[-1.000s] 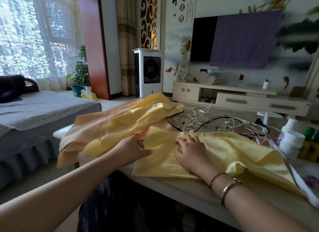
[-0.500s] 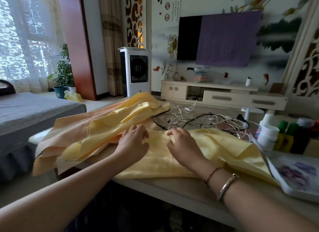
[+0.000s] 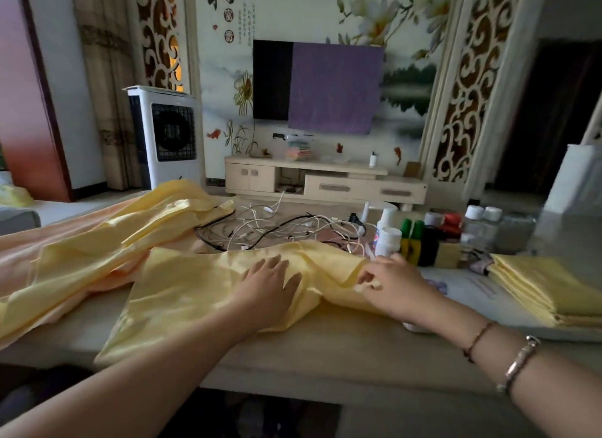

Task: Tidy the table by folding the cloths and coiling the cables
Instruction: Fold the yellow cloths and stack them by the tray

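The person is leaning over the table [image 3: 325,349] w/ both arms reaching forward. The yellow cloth [image 3: 182,294] is lying near the front edge, spread from the left-centre toward the right, w/ a raised fold running across its far-right part. The left hand [image 3: 270,291] is resting flat on top of this cloth, about in its middle; the fingers are lying straight and a bit apart, pointing to the far side, so the fabric is under the palm and fingers, not between them. The right hand [image 3: 391,287] is at the cloth's right end. Its thumb and first fingers are coming together on the corner of the fabric and pinching it, the other fingers curling loosely; the cloth edge is sitting between the fingertips and hanging down to the table.

On the left, a pile of unfolded cloths [image 3: 107,242], yellow on peach, is lying crumpled and is reaching over the table's left side. Behind the hands, at the far-centre, the cables [image 3: 277,229], white and black, are lying in a tangle, touching the far edge of the yellow cloth. To the right of the cables some bottles [image 3: 407,242] are standing close together. At the near right a stack of folded cloths [image 3: 550,291] is lying, apart from the right hand.
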